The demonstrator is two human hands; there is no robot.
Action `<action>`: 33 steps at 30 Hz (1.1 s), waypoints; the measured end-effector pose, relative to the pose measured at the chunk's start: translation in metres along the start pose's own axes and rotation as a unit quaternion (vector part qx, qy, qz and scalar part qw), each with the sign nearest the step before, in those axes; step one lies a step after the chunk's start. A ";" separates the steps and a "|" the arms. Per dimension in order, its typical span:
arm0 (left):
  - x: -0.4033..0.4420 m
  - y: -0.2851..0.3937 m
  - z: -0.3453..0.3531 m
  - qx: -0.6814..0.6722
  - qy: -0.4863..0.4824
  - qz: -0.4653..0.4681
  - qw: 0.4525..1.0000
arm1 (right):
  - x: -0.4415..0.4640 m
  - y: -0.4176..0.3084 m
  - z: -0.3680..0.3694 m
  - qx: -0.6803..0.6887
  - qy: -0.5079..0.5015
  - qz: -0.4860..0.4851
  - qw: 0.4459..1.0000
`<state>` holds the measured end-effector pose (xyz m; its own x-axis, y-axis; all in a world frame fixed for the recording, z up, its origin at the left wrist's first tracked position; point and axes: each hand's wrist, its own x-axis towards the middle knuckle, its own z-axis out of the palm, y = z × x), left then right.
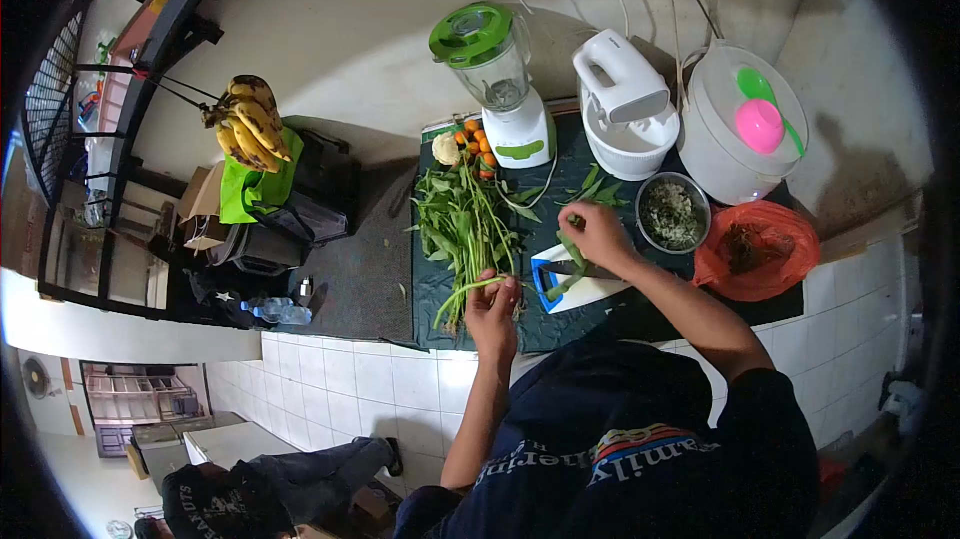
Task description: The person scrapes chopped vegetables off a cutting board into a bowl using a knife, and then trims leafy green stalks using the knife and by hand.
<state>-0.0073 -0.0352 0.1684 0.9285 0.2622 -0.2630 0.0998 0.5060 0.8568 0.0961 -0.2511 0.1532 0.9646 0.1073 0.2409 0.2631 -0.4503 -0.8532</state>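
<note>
My left hand [492, 313] is closed on a green stem at the lower edge of a pile of leafy greens [462, 224]. My right hand [596, 236] pinches a green leaf above a white and blue cutting board [592, 291]. A dark knife [572, 270] lies across the board, with a leaf partly over it. Loose leaves [598, 189] rest on the dark green cloth behind my right hand. Right of that hand stands a metal bowl [672, 214] of chopped greenish-white food.
A blender [518, 134], orange fruits [483, 151] and a white mixer [625, 89] stand at the back. At right are a white container [720, 144] and a red plastic bag [790, 254]. Bananas [250, 129] hang at left. Another person [260, 494] is at lower left.
</note>
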 end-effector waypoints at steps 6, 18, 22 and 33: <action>0.002 0.001 0.002 -0.013 -0.018 0.000 1.000 | 0.021 0.036 0.001 -0.112 -0.044 -0.099 0.988; 0.005 -0.004 0.001 -0.009 -0.010 -0.020 1.000 | -0.017 -0.038 0.011 0.219 -0.376 0.110 0.894; 0.006 -0.004 0.000 -0.020 -0.016 -0.022 0.999 | -0.019 -0.028 0.022 0.248 -0.386 0.118 0.881; -0.003 -0.016 -0.006 0.082 -0.055 -0.028 0.995 | -0.044 0.003 0.055 0.172 -0.314 0.273 0.893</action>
<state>-0.0137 -0.0391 0.1524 0.9523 0.1415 -0.2704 0.2014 0.3744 0.9051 0.0557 -0.2087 0.1150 0.7413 0.4798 -0.4693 -0.3641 -0.3000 -0.8817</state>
